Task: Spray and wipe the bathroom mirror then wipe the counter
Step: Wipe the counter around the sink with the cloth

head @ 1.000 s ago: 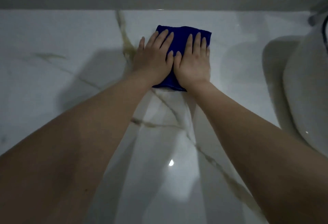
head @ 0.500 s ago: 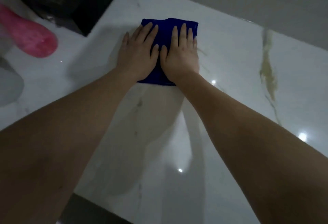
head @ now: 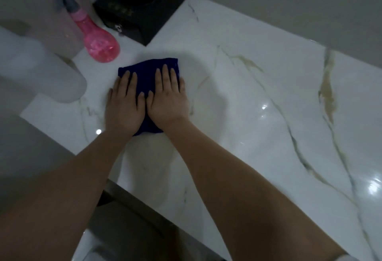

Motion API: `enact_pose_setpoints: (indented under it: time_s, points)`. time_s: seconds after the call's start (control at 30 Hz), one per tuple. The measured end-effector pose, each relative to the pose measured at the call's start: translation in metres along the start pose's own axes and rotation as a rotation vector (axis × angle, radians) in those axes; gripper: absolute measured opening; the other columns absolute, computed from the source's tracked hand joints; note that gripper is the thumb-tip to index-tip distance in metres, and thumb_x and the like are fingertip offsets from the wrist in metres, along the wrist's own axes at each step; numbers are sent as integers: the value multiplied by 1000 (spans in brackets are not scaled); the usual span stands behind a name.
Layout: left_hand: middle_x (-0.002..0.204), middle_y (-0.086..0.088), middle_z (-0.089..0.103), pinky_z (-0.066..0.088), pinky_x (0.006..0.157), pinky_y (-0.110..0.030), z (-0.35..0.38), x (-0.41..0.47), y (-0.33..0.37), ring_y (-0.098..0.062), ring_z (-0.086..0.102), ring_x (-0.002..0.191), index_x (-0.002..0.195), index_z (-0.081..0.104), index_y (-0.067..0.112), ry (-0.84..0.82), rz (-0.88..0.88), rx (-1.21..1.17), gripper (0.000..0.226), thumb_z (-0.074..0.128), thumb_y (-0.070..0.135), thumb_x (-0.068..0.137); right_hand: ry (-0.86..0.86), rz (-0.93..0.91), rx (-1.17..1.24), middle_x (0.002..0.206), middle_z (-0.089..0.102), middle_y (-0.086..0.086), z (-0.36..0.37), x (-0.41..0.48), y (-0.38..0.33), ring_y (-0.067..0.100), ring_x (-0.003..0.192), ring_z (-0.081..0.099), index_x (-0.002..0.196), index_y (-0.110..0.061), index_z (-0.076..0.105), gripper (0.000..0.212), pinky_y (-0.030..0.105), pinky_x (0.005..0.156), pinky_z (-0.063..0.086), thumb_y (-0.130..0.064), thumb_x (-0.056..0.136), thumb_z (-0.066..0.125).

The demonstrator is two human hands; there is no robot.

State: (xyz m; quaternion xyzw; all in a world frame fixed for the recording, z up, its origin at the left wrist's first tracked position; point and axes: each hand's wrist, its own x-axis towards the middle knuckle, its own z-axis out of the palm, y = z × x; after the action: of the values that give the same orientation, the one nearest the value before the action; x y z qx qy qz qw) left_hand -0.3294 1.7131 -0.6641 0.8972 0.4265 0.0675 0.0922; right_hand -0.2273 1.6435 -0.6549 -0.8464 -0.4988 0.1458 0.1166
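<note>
A folded dark blue cloth point(head: 147, 72) lies flat on the white marble counter point(head: 258, 103). Both palms press down on it side by side with straight fingers: my left hand point(head: 124, 103) covers its left part, my right hand point(head: 168, 97) its right part. A pink spray bottle point(head: 97, 42) with a dark trigger head stands on the counter just beyond and left of the cloth, apart from both hands. The mirror is not in view.
A black box point(head: 142, 6) sits at the back of the counter against the grey wall. A pale translucent container point(head: 37, 64) stands at the far left. The counter's front edge point(head: 132, 192) runs diagonally below my forearms. Open marble stretches to the right.
Both hands have slid the cloth leftward along the counter and a little toward the front edge. The spray bottle and black box now stand close beyond it.
</note>
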Motion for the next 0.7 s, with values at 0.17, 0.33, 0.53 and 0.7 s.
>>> enact_pose_setpoints:
  time_s: [0.17, 0.33, 0.53, 0.7]
  points:
    - [156, -11, 19, 9, 118, -36, 6, -33, 35, -28, 12, 144, 148, 22, 7, -14, 49, 22, 63, 19, 39, 93, 25, 23, 0, 161, -4, 8, -4, -46, 31, 20, 147, -6, 152, -8, -1, 60, 39, 117, -10, -35, 102, 17]
    - [156, -12, 17, 5, 118, -34, 19, -74, 110, -29, 8, 145, 148, 21, 5, -72, 192, 17, 69, 10, 44, 91, 62, 131, 26, 161, -5, 6, -18, -116, 95, 18, 147, -8, 151, -8, -2, 59, 39, 117, -11, -35, 102, 17]
    - [158, -9, 9, 11, 119, -40, 45, -143, 255, -28, 2, 146, 150, 15, 9, -177, 374, -10, 59, 27, 36, 99, 122, 370, -28, 161, -4, 4, -46, -236, 209, 18, 148, -6, 152, -10, -1, 59, 41, 117, -8, -34, 101, 17]
    - [158, -9, 6, 9, 119, -40, 68, -210, 364, -28, -1, 146, 150, 11, 9, -244, 613, 25, 65, 7, 42, 95, 152, 623, -39, 161, -5, 2, -60, -345, 292, 15, 147, -7, 152, -10, -3, 59, 40, 119, -6, -33, 101, 16]
